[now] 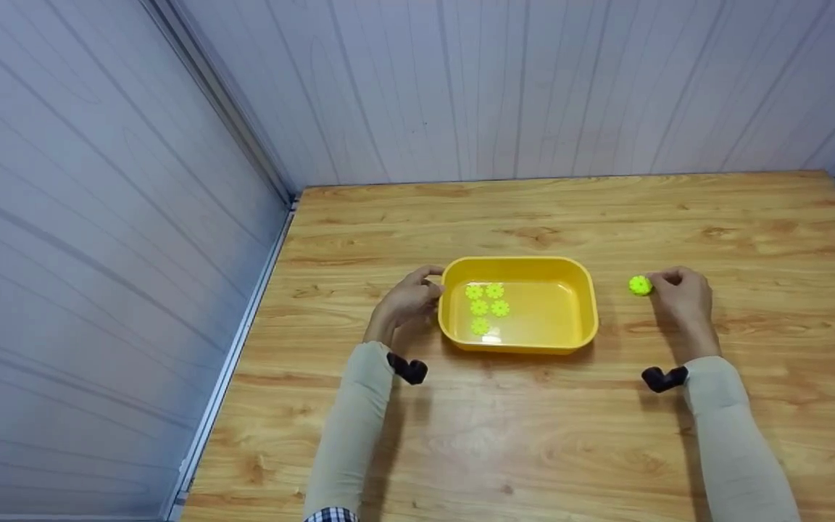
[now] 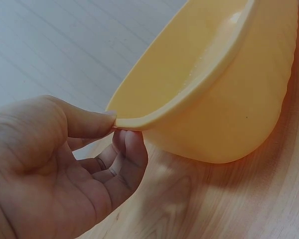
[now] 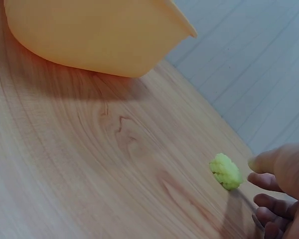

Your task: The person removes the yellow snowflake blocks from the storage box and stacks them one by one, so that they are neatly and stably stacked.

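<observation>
While left hand (image 1: 409,299) pinches left rim, yellow tray (image 1: 584,319) is held at table (image 1: 533,435) centre; five green gear pieces (image 1: 486,308) lie inside. Right of tray, lone green gear (image 1: 639,286) is met by curled right hand (image 1: 682,293) fingertips; grip cannot be told.

Wooden table (image 1: 548,442) bears yellow tray (image 1: 586,319) and green piece (image 1: 639,286).

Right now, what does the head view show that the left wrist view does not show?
Only the head view shows five green pieces inside the yellow tray, a sixth green piece on the table and the right hand beside it. Only the left wrist view shows thumb and finger pinching the tray's rim. Both show the left hand at the tray.
</observation>
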`<state>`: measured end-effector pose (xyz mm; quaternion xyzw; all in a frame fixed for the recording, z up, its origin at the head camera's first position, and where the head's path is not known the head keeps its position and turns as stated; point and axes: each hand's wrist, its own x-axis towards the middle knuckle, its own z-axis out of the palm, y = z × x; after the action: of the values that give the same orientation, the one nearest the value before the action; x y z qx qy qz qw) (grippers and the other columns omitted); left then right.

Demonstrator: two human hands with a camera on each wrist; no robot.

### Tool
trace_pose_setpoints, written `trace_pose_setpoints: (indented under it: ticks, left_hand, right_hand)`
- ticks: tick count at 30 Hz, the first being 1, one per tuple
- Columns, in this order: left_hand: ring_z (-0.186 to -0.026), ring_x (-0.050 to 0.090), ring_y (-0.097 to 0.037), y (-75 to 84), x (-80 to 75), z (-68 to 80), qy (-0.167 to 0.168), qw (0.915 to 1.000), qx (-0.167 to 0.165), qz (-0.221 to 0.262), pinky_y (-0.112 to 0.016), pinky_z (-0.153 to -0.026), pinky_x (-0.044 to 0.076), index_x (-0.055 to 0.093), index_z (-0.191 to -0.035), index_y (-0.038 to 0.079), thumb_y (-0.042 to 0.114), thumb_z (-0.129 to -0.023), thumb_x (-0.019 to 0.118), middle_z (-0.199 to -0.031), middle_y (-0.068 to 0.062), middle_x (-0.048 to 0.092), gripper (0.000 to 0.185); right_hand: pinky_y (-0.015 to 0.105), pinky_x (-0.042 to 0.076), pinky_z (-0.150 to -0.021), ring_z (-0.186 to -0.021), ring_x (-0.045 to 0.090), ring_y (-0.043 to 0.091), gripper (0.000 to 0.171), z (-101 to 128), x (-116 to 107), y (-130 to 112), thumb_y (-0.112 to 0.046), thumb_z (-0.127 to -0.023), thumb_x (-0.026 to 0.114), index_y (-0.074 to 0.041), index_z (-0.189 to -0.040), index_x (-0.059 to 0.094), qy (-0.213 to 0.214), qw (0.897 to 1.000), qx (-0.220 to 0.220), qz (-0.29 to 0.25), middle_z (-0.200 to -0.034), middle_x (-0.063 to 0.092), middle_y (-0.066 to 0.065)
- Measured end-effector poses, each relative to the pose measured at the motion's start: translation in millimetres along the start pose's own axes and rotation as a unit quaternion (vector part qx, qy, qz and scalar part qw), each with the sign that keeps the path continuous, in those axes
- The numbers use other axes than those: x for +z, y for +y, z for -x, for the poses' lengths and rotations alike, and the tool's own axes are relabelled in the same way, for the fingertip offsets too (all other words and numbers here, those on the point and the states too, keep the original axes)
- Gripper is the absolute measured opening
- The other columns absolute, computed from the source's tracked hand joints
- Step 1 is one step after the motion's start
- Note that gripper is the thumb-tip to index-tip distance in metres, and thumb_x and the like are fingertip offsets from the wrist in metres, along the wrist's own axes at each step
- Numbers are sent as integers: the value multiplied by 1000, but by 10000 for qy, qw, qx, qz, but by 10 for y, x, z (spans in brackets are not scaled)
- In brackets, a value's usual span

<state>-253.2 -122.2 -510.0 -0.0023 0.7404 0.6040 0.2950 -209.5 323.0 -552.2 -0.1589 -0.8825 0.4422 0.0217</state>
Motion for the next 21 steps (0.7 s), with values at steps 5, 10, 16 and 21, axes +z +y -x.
trace_pose_setpoints:
  ticks: [5,10,16,21]
  left_hand:
    - [-76,52,-19,2,5,5,36,10000,-32,-28,-38,-72,45,44,-131,14,9,-94,47,-109,-20,49,38]
    - [-74,51,-23,-4,3,12,27,10000,26,33,-39,-66,43,44,-132,13,9,-94,48,-104,-18,50,38]
    - [-69,47,-26,-27,5,9,-123,9995,140,256,-43,-60,38,40,-134,10,9,-93,47,-104,-18,48,41]
    - [-71,49,-24,-19,1,10,-50,9998,95,181,-43,-64,38,41,-133,11,9,-93,47,-104,-18,48,41]
  right_hand:
    - [32,39,-76,-98,49,26,53,20,-35,-20,-46,-92,45,0,-116,56,13,9998,91,-164,-111,54,15]
    - [31,41,-72,-95,49,23,54,42,-49,-80,-47,-91,45,0,-117,54,-12,9995,131,-303,-110,52,13]
    - [31,41,-71,-93,47,22,56,69,-34,-226,-49,-90,47,-1,-117,55,49,9996,55,-277,-110,52,12]
    - [29,41,-68,-89,46,17,54,100,-1,-372,-49,-90,48,-2,-115,56,79,9993,-85,-342,-107,51,10]
